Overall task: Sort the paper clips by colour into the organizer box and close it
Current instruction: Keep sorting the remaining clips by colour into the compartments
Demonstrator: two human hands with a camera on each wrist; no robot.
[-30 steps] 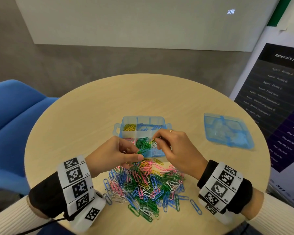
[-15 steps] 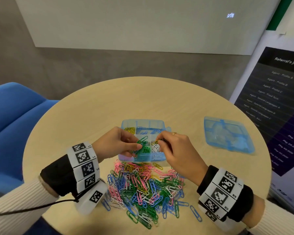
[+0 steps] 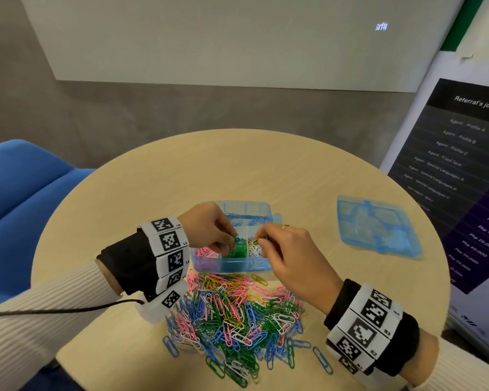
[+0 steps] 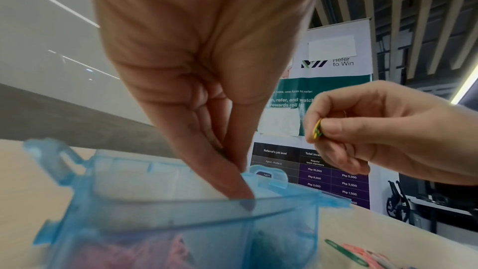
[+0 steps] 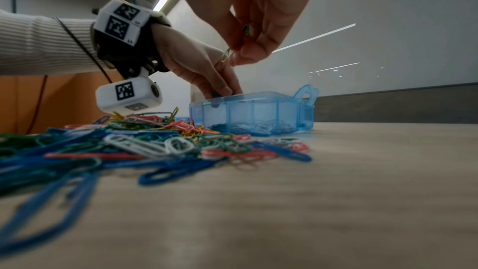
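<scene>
The open blue organizer box (image 3: 232, 267) stands mid-table, with pink, green and white clips in its near row and blue ones behind. My left hand (image 3: 229, 245) reaches down into the green compartment, its fingertips pinched on green paper clips (image 3: 239, 248). In the left wrist view the left hand (image 4: 243, 189) dips inside the box wall (image 4: 181, 218). My right hand (image 3: 261, 239) hovers over the white compartment and pinches a yellow paper clip (image 3: 253, 241); the same yellow clip (image 5: 227, 53) shows from the right wrist. A mixed pile of clips (image 3: 237, 314) lies in front of the box.
The box's blue lid (image 3: 378, 227) lies separately at the right of the round wooden table (image 3: 294, 179). A blue chair (image 3: 26, 193) stands to the left and a printed banner (image 3: 463, 165) to the right. A cable (image 3: 54, 309) trails from my left wrist.
My left hand moved forward from the pile with green clips and lowered them into the green compartment. My right hand stayed over the box with its yellow clip.
</scene>
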